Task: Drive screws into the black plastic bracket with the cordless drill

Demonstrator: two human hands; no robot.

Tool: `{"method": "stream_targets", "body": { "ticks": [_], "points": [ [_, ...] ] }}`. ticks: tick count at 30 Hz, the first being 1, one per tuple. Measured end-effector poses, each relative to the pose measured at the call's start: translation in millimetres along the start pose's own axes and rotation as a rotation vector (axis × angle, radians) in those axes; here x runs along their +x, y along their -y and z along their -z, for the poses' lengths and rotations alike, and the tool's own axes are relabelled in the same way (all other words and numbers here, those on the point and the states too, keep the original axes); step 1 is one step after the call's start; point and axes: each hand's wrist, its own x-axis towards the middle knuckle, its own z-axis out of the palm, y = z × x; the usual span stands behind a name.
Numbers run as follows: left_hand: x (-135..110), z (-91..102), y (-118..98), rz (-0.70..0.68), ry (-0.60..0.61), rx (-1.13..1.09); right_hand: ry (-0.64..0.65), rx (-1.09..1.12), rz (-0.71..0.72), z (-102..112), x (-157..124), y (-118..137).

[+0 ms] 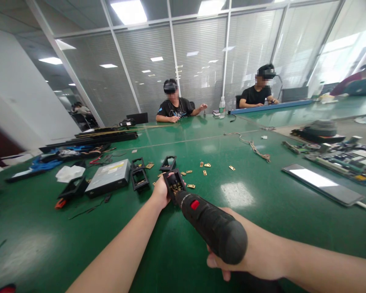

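My right hand is wrapped round the grip of a black cordless drill with a red switch on top. The drill's nose points away from me into a black plastic housing, which my left hand holds from its left side. Brass-coloured parts show inside the housing; the drill's tip among them is hard to make out. Small brass plates lie scattered just beyond. Similar black housings stand on the green table to the left, and another black frame is right behind the held one.
A silver optical drive lies at left beside white crumpled paper. To the right are a phone on a white cable and circuit boards. Two people wearing head cameras sit across the green table, near a bottle.
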Motion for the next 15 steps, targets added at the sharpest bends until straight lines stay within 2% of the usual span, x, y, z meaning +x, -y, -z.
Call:
{"method": "stream_targets", "body": {
  "ticks": [15],
  "points": [
    [0.0,-0.4,-0.3,0.009,-0.007,0.007,0.027,0.043,-0.009,1.5,1.2,0.1]
  ]
}}
